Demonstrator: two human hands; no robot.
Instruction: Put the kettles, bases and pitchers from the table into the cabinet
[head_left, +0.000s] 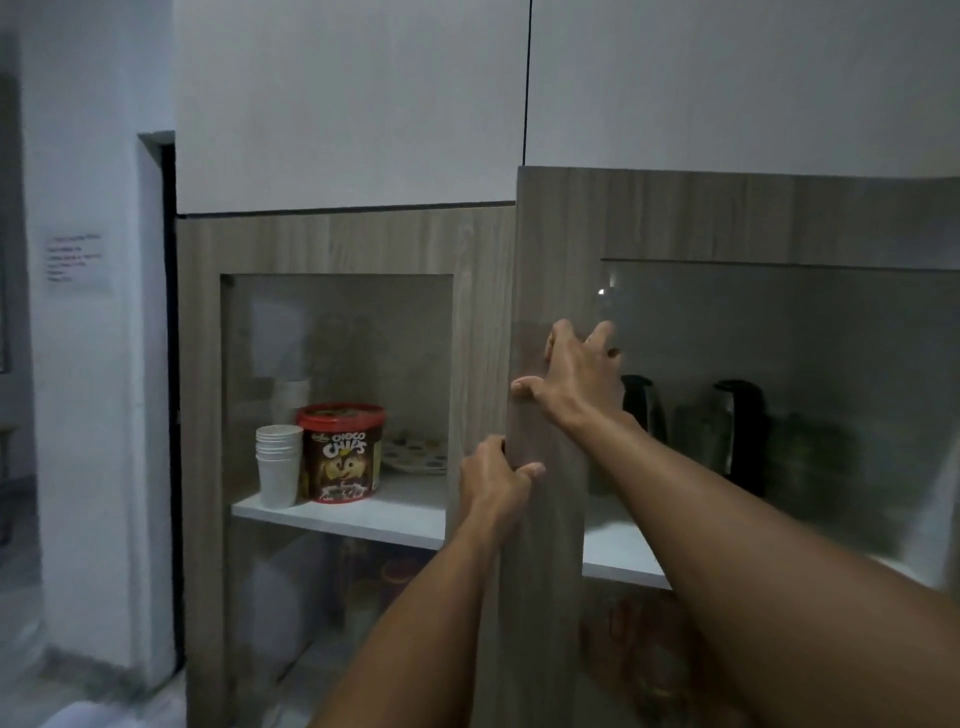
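Note:
A wooden cabinet with glass-panelled doors fills the head view. Its right door (550, 249) stands slightly ajar, its left edge swung toward me. My left hand (493, 480) grips that door edge, fingers curled round it and thumb on the front. Higher up, my right hand (571, 371) rests on the door frame with fingers spread. Behind the right door's glass, two dark kettles (641, 405) (740, 431) stand on the white shelf (618, 551); greenish glass shapes beside them are too blurred to identify.
Behind the closed left door (208, 364), a stack of white paper cups (278, 465), a red Choco Chips tub (340, 452) and a dotted plate (415, 454) sit on the shelf. Blurred items fill the lower shelves. A dark gap and white wall lie to the left.

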